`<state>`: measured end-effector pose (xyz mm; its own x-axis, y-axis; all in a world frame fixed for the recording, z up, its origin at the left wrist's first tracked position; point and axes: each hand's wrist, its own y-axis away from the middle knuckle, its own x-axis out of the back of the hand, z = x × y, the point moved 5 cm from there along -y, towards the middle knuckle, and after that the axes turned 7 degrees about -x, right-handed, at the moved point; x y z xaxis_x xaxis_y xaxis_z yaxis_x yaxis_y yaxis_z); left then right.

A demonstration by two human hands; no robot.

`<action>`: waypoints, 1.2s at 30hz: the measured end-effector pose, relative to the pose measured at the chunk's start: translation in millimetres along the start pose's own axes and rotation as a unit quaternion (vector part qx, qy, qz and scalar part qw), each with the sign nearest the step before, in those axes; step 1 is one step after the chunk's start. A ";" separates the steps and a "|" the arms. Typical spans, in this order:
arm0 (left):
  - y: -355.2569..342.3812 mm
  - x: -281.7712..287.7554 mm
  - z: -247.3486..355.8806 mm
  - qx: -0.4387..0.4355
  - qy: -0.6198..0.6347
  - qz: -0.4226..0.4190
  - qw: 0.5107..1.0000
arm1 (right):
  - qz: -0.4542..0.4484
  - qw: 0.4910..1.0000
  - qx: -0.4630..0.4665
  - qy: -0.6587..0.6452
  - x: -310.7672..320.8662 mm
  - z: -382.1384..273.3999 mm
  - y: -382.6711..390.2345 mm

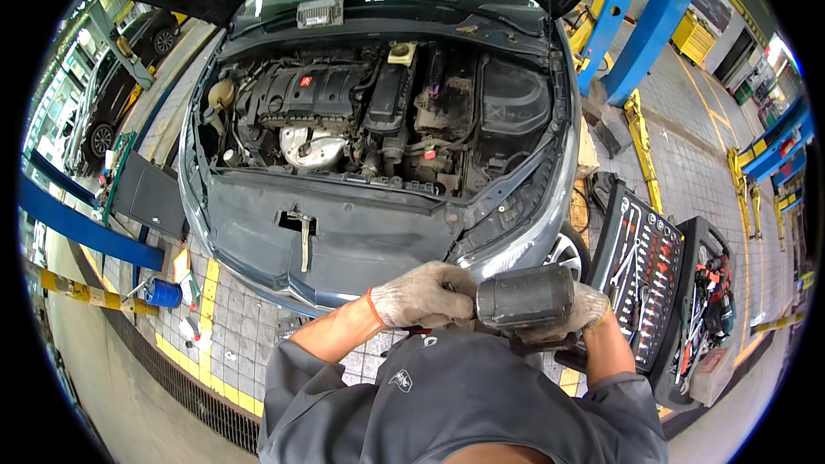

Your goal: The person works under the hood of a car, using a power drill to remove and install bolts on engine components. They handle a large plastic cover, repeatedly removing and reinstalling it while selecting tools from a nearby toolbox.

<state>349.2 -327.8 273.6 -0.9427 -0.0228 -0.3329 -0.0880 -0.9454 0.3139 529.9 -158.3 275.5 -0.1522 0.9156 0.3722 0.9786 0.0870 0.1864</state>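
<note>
In front of my chest I hold a bulky black cordless power tool [524, 299]. My right hand [588, 308], in a pale knit work glove, is closed round it from the right, partly hidden behind its body. My left hand [427, 294], gloved too with an orange cuff, has its fingers curled in at the tool's left end. What those fingers grip is hidden. Just beyond my hands is the front of a grey car [344, 236] with its hood raised. Its engine [301, 90] lies exposed, and a hood latch piece [305, 245] hangs over the front panel.
An open socket set case [636, 275] and a second tool case [709, 309] stand at my right. Blue lift posts [657, 26] rise on the far right, with yellow lift arms [644, 150] near them. A blue container [163, 293] sits at the left by a blue beam [86, 219].
</note>
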 end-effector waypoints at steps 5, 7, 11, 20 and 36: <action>6.3 43.6 12.0 -0.014 0.010 0.074 0.997 | 0.008 0.999 -0.038 0.000 4.7 -13.5 -42.5; 6.3 62.2 23.8 -0.030 -0.041 0.118 0.992 | 0.043 0.998 -0.041 -0.015 13.0 -21.1 -62.7; -10.8 106.9 43.1 -0.060 0.012 0.252 0.966 | 0.079 0.967 -0.091 -0.224 29.5 -17.6 -116.0; -30.4 288.5 24.3 -0.144 0.048 0.551 0.821 | 0.080 0.809 -0.158 -0.561 20.9 15.2 -275.2; 35.3 345.3 -5.2 -0.105 -0.527 0.666 0.517 | 0.183 0.671 -0.236 -0.679 20.9 128.0 -409.7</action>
<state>22.3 -370.8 165.1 0.2169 -0.6143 0.7587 0.7985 -0.3355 -0.4999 143.5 -124.5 90.5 0.6661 0.3825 -0.6403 0.7146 -0.0814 0.6948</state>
